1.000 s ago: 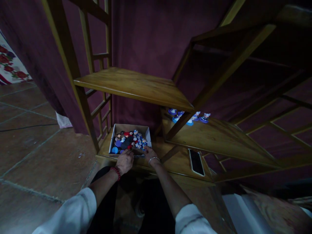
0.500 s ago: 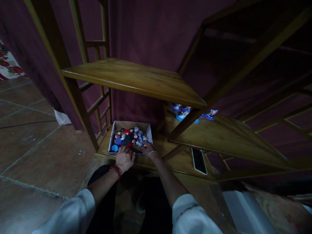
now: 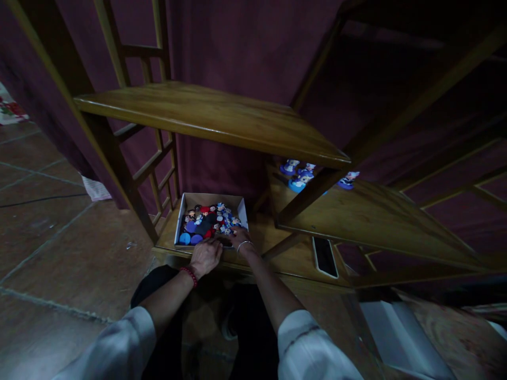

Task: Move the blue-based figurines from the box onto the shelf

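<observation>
A shallow cardboard box [image 3: 179, 219] with a pale rim stands on the low wooden shelf, with many small figurines [image 3: 214, 219] heaped inside it. Blue and purple round bases [image 3: 196, 239] lie in its near left corner. My left hand [image 3: 206, 257] is at the box's front edge, its fingers bent together and pointing right; whatever they grip is hidden. Over the near right corner, my right hand [image 3: 240, 237] reaches in with its fingers closed among the blue-and-white figurines. Its fingertips are too small and dark to show what is in them.
Above the box juts a wooden shelf board [image 3: 214, 117]. Several figurines on blue and purple bases [image 3: 301, 181] stand on the right-hand shelf [image 3: 356, 211], behind a slanting post. A phone [image 3: 325, 257] lies on the low shelf. A pale box-like object [image 3: 390, 327] is at lower right.
My left hand has drawn back slightly towards the front edge, and a purple base now shows beside the blue one. My right hand stays at the near right corner. The view has shifted slightly.
</observation>
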`<state>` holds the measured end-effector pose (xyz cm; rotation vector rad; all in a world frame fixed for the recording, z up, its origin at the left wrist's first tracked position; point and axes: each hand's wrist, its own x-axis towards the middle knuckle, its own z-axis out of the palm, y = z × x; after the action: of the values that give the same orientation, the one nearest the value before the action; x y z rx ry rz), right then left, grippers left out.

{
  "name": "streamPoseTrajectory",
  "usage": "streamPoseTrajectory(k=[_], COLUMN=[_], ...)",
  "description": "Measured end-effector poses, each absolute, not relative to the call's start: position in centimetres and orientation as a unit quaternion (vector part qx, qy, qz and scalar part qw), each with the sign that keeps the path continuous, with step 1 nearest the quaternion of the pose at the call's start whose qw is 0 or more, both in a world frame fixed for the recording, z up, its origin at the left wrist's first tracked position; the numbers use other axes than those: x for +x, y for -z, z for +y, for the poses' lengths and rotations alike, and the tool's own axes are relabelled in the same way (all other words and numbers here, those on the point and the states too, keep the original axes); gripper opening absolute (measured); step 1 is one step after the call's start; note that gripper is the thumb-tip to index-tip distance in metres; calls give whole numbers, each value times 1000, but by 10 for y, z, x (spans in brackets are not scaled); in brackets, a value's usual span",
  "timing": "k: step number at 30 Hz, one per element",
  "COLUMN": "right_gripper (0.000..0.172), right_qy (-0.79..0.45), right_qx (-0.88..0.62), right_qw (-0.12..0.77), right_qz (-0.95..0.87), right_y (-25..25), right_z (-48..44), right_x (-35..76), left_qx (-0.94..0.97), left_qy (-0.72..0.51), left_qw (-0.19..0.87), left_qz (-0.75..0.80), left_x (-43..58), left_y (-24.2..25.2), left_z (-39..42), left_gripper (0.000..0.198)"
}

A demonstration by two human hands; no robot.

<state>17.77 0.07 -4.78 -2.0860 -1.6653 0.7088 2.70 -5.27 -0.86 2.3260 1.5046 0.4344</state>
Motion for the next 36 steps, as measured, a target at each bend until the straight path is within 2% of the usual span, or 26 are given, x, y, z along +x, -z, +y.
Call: streamPoseTrajectory(k=[5,12,17,29,36], right_gripper=[31,28,29,24,21], right_qy=[-261,-261,-245,-206,-227], right_qx=[-758,-767,-779,-781,-773], right_qw=[159,156,130,117,163], right_qz=[-576,-566,-562,-578,-570], right_y=[47,50,50,44,49], right_z=[6,11,14,12,8], right_x=[178,176,173,170,170], left_qx=[810,786,788,711,685], left_qy=[-94,-41,-59,-97,-121], left_qw=[198,290,338,381,426], left_qz=[544,545,511,582,579], left_x=[27,27,24,19,18], left_y=[5,8,6,1,10], left_z=[-43,-22,-10,-4,0], left_gripper=[34,28,32,32,32])
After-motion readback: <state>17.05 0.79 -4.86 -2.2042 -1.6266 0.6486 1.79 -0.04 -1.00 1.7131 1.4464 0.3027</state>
